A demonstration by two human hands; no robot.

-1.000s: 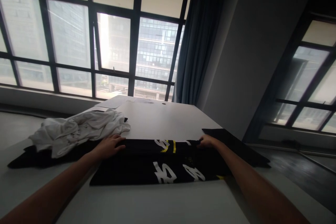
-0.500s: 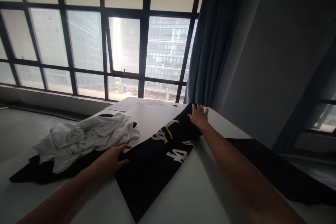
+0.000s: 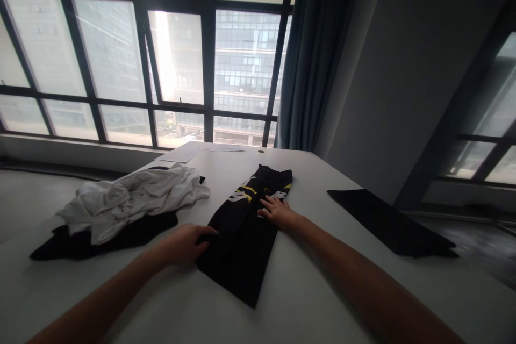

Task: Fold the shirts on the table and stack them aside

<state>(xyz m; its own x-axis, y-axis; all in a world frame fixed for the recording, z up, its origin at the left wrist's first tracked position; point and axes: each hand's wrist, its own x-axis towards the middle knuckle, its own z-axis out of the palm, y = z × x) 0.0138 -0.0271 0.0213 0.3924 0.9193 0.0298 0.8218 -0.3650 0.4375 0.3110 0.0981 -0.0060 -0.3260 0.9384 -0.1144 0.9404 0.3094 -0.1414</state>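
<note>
A black garment with white and yellow print [image 3: 242, 236] lies folded into a long strip on the white table [image 3: 314, 301], running away from me. My left hand [image 3: 187, 243] rests flat on its near left edge. Further up the strip, my right hand [image 3: 277, 210] lies palm down with fingers spread, just below the print. Neither hand grips the cloth.
A crumpled white garment [image 3: 133, 196] lies on a black one [image 3: 105, 236] at the left. Another flat black cloth [image 3: 391, 223] sits at the right, near the table edge. Papers [image 3: 193, 151] lie at the far end by the windows.
The garment was turned from lying across the table to pointing away from me. My right hand swung its end to the far side, then drew back to the middle.
</note>
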